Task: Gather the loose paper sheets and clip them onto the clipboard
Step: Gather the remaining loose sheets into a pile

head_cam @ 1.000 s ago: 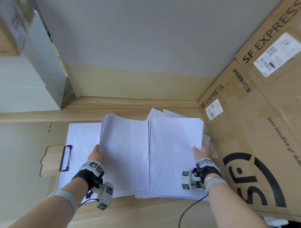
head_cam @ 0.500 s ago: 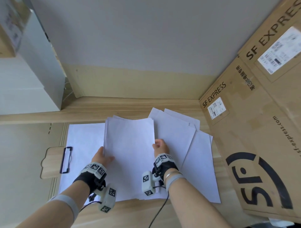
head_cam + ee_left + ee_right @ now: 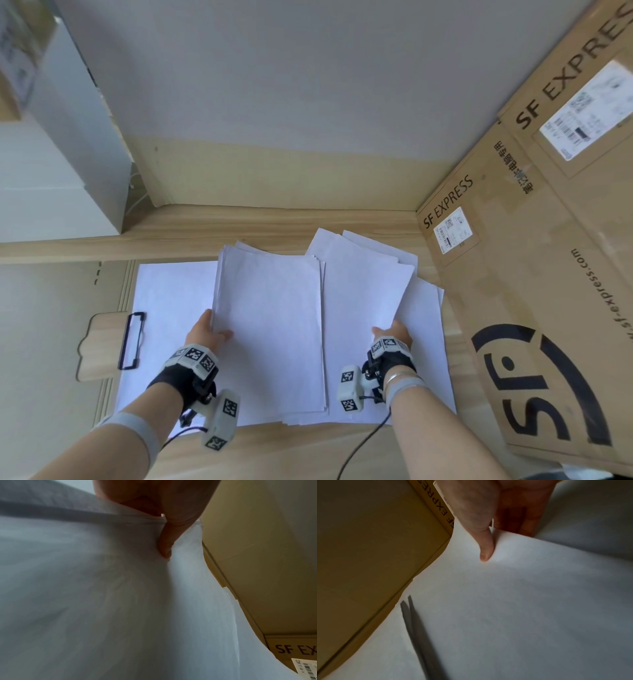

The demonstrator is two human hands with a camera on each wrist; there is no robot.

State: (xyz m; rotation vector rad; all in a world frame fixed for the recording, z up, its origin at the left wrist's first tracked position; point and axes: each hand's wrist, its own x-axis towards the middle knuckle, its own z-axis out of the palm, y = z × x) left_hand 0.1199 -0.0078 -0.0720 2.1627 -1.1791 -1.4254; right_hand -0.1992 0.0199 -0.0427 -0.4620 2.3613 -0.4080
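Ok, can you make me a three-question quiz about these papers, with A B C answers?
1. Where is the clipboard's black clip?
A. Left of the left hand
B. Right of the right hand
C. On the cardboard box

2. What colour are the paper sheets?
A. Yellow
B. White
C. Blue

3. What is the right hand doing?
A. Resting flat on the desk
B. Pinching a sheet's edge
C. Pressing the clip

Answers:
1 A: in the head view the clip lies left of the left hand, on the wooden clipboard.
2 B: the stack of sheets and the loose sheets are plain white.
3 B: the right wrist view shows its thumb on top of a sheet and fingers beneath.
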